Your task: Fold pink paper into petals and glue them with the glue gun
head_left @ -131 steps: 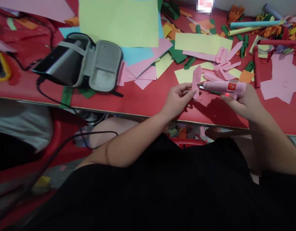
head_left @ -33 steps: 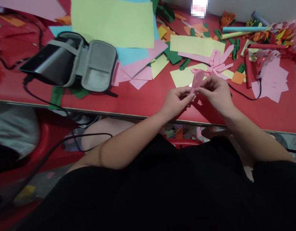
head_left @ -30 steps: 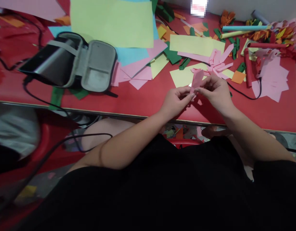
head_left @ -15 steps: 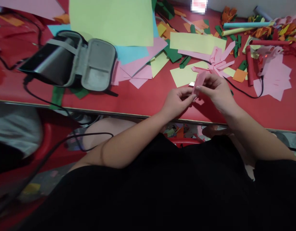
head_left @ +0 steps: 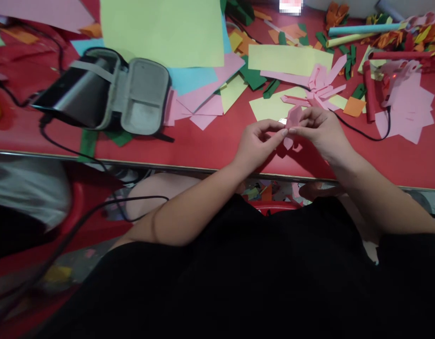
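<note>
Between my hands, just above the red table, is a small folded pink paper piece. My left hand pinches its lower left side between thumb and forefinger. Against its right side, the thumb and fingers of my right hand are closed on it too. Part of the paper sticks up above the fingertips and part hangs below. Behind my right hand lie several folded pink paper strips in a loose bunch. A pale yellow sheet lies beyond my fingertips.
An open grey-lined case with a dark device stands at left. A pink glue gun, its red light on, rests at right near pink paper. Rolled paper tubes and coloured scraps lie at the back.
The pink paper has turned more upright, with more of it showing below my fingertips. My hands have shifted only slightly and keep their hold.
</note>
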A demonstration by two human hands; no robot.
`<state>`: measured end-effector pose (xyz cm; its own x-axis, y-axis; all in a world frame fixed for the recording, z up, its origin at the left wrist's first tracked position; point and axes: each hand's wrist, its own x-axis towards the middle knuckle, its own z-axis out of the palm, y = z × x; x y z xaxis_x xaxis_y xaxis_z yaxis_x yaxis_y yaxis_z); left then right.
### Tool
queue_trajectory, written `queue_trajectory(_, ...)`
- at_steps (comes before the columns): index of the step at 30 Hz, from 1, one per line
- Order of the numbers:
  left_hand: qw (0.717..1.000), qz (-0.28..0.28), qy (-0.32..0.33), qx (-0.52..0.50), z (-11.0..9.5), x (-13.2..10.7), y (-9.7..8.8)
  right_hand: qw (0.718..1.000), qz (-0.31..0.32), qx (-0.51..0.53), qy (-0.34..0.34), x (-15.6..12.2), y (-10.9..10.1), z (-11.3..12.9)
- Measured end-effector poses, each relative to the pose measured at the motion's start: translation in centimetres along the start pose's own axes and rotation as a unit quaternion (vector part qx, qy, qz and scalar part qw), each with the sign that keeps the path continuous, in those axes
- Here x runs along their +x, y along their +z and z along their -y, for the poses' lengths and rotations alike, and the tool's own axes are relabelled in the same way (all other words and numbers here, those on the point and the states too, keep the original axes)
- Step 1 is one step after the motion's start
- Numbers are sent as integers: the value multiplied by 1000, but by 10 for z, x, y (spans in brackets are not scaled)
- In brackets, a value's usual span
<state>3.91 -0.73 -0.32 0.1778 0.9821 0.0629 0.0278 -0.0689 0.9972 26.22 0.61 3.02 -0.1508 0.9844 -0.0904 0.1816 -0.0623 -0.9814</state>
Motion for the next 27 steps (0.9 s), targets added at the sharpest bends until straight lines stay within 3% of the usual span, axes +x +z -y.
queue_trajectory(8, 1000, 0, -16, 11, 3, 3, -6, 1000, 5, 21, 5, -1, 5, -1)
queue_trajectory(16, 999, -31, 20, 8, 4, 0, -2, 1000, 3, -6, -11, -6, 9, 3)
queue_trajectory(21, 1000, -13, 28, 3, -2, -1, -4, 1000, 6, 8, -3, -10, 12, 7)
queue_trajectory(25, 998, 27, 13, 51, -3, 8, -22, 996, 56, -68, -25, -1, -7, 8)
queue_trajectory(27, 995, 15, 6, 97, 3, 20, -39, 983, 19, -173, -67, 11, -31, 5)
